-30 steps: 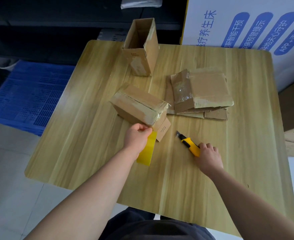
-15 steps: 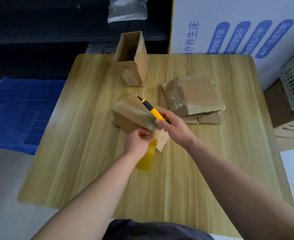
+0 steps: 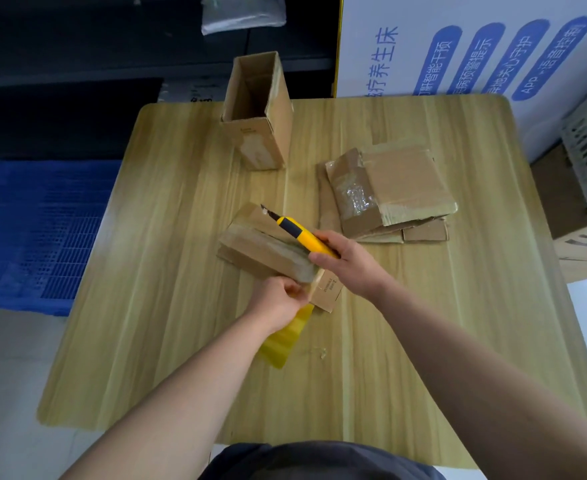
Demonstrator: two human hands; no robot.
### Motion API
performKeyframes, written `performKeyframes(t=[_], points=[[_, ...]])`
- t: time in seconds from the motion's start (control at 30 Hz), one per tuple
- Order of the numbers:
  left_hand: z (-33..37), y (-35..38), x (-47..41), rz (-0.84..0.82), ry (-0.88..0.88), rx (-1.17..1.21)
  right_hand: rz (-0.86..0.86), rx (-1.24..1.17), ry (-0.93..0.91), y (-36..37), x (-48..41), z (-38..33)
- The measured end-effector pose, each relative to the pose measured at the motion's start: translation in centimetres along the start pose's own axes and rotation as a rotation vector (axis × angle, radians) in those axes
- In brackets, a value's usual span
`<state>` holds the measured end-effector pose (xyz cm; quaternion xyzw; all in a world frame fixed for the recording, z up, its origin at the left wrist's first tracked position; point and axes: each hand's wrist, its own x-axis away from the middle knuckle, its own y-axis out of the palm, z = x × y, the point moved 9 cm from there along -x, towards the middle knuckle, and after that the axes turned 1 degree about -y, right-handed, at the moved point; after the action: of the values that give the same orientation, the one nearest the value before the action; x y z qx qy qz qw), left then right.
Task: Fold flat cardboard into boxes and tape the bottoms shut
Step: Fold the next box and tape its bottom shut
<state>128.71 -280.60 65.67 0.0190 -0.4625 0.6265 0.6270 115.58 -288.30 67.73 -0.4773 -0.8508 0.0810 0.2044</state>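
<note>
Yellow-and-black plastic utility knife: clasped in the right grip, fingers wrapped round the rear of the handle. The blade is exposed and points away from the person, over the far flap of the work piece.

The left grip pinches a strip of translucent yellow packing tape where it leaves the near end of the small brown cardboard box. This box lies on its side near the middle of the pale wood-grain table, with tape along its seam. The loose tail of the strip trails toward the person, just above the table.

Step in hand, as judged: severing the tape at the box end.

Hazards noted:
- The two grips sit just beside each other. A cut drawn toward the pinch would bring the blade against the left fingers.
- Neither grip presses the box down. It may slide or roll under blade pressure.
- Slack tape is likely to tear raggedly or fold onto itself.
- A low blade could score the cardboard or the sealed seam.

Farther out, and not at risk, are a tall open-topped brown cardboard box, upright at the far edge, and a stack of flat brown cardboard blanks to the right.
</note>
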Motion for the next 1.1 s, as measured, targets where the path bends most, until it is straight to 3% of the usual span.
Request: performKeyframes(t=[0.23, 0.43, 0.7, 0.9, 1.1], points=[[0.2, -0.3, -0.2, 0.03, 0.032, 0.107, 0.202, -0.12, 0.053, -4.7, 6.0, 0.6], [1.2, -0.4, 0.4, 0.013, 0.066, 0.1, 0.198, 0.175, 0.2, -5.7, 12.8, 3.5], [1.8, -0.8, 1.0, 0.057, 0.107, 0.004, 0.246, 0.479, 0.247, -4.8, 13.4, 2.0], [2.3, -1.1, 1.1, 0.099, 0.129, -0.026, 0.283, 0.517, 0.234, -5.1, 13.6, 0.9], [2.5, -0.8, 1.0, 0.106, 0.126, -0.033, 0.18, 0.641, 0.235, -4.7, 12.4, 0.5]])
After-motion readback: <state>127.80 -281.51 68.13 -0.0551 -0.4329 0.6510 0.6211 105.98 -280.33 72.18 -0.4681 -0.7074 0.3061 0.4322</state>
